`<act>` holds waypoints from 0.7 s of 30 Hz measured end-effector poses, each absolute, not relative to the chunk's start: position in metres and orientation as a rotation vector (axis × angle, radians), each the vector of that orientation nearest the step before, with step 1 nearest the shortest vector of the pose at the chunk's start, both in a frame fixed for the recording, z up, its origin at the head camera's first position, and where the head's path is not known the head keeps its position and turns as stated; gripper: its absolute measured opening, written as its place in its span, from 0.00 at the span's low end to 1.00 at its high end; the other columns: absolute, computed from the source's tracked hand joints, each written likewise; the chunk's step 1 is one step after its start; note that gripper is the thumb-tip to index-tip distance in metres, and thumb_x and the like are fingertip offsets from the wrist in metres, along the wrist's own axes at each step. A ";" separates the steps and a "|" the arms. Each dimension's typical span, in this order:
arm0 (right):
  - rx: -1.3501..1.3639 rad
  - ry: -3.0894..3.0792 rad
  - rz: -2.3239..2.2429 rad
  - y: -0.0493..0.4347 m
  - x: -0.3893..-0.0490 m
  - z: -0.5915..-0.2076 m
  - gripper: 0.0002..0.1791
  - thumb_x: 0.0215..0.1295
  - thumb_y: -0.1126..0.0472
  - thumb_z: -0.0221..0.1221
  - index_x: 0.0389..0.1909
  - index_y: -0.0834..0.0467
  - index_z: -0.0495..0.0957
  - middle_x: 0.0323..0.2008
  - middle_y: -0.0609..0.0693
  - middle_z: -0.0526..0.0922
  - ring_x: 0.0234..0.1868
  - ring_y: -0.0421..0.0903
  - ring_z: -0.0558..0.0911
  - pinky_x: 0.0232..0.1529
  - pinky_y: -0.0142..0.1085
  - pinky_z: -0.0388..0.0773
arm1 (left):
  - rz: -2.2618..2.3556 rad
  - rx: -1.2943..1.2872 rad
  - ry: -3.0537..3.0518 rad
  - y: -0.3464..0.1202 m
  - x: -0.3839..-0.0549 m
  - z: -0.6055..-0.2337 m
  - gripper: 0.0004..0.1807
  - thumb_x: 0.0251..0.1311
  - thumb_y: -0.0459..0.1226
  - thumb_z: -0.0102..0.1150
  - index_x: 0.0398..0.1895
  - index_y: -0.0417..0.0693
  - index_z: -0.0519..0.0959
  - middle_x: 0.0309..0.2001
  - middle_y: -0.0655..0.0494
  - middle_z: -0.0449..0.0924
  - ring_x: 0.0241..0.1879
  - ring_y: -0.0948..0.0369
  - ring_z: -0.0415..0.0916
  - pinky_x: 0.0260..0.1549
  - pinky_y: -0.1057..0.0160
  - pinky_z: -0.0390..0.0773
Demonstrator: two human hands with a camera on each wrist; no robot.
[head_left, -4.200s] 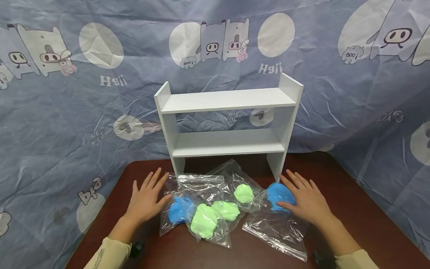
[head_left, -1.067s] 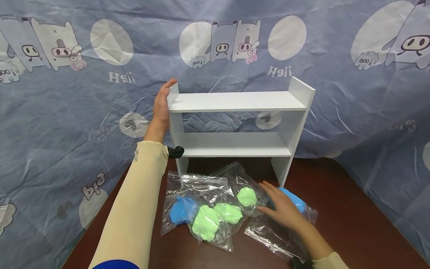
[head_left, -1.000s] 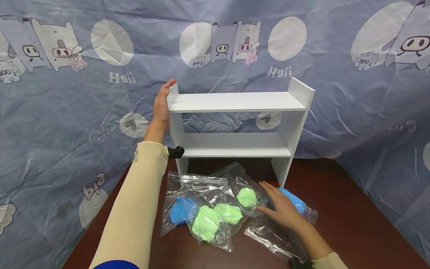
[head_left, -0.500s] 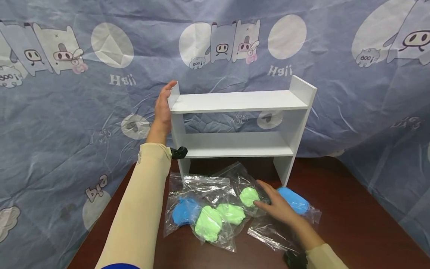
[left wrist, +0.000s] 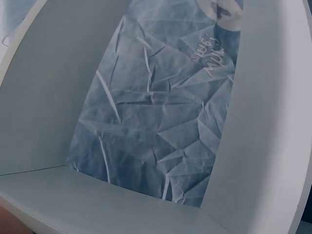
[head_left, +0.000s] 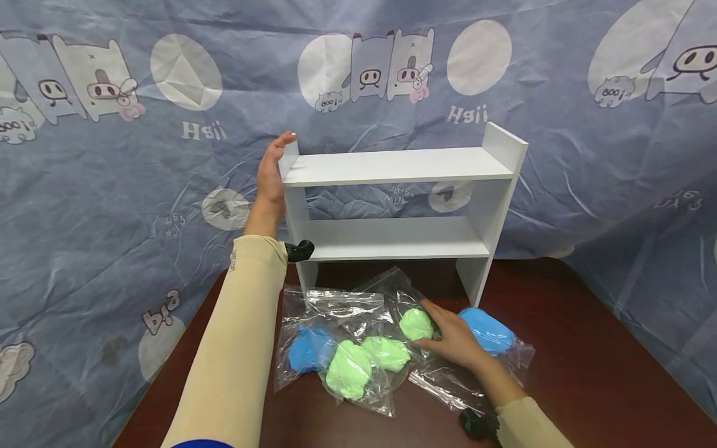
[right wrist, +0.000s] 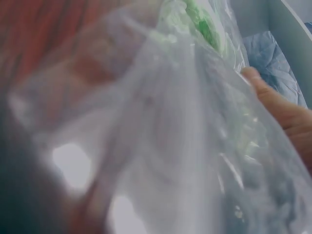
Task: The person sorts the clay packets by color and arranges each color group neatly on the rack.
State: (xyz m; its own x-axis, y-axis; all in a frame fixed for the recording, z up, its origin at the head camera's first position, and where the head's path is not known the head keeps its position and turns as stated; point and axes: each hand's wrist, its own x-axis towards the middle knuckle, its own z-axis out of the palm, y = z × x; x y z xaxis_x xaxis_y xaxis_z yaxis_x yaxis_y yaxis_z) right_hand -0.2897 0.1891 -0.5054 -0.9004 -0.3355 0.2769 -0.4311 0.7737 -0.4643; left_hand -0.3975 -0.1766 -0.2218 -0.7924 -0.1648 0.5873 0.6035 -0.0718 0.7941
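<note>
My left hand (head_left: 271,180) lies along the outer left side of a white two-tier shelf (head_left: 400,167), its fingers reaching to the top corner. Only a sliver of skin shows low in the left wrist view. My right hand (head_left: 450,336) is held over clear zip bags, fingers extended and thumb apart, with the fingertips right beside a small green clay-like lump (head_left: 416,324). Behind its knuckles lies a bagged blue lump (head_left: 487,331). In the right wrist view, clear plastic (right wrist: 185,122) fills most of the picture, with a finger at the right.
More zip bags at the front hold a blue lump (head_left: 310,350) and two green lumps (head_left: 348,371). They overlap on the dark red-brown table (head_left: 588,361), partly in front of the shelf's legs. A printed blue-grey cloth (head_left: 358,134) hangs close behind the shelf.
Since the oldest frame, my left hand has risen from the table to the shelf's side. My right hand has moved left, off the blue lump toward the small green one.
</note>
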 end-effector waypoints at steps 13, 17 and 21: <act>0.605 -2.778 0.639 0.187 -0.288 -0.515 0.55 0.50 0.34 0.69 0.74 0.57 0.62 0.69 0.60 0.73 0.65 0.66 0.73 0.67 0.64 0.60 | -1.955 -0.467 -1.700 -0.179 -0.397 -0.222 0.19 0.65 0.38 0.34 0.43 0.59 0.79 0.75 0.55 0.65 0.75 0.62 0.55 0.72 0.62 0.55; 0.606 -2.730 0.644 0.189 -0.287 -0.519 0.52 0.48 0.37 0.71 0.73 0.56 0.65 0.66 0.59 0.76 0.63 0.64 0.75 0.66 0.64 0.62 | -1.941 -0.452 -1.701 -0.178 -0.398 -0.223 0.20 0.65 0.37 0.35 0.47 0.50 0.80 0.73 0.55 0.67 0.75 0.62 0.56 0.73 0.61 0.54; 0.598 -2.700 0.675 0.190 -0.289 -0.521 0.50 0.48 0.38 0.71 0.71 0.53 0.68 0.66 0.56 0.77 0.63 0.62 0.76 0.66 0.63 0.63 | -1.924 -0.442 -1.697 -0.179 -0.398 -0.221 0.20 0.65 0.37 0.36 0.50 0.48 0.79 0.73 0.55 0.68 0.75 0.62 0.57 0.72 0.62 0.55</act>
State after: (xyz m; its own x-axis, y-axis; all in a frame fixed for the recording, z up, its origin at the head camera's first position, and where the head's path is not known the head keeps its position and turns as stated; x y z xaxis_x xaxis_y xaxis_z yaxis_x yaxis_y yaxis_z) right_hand -0.2889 0.1896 -0.5212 -0.8706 -0.3208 0.3729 -0.4586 0.8036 -0.3793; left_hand -0.3979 -0.1785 -0.2212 -0.8047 -0.1733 0.5679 0.5851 -0.0686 0.8081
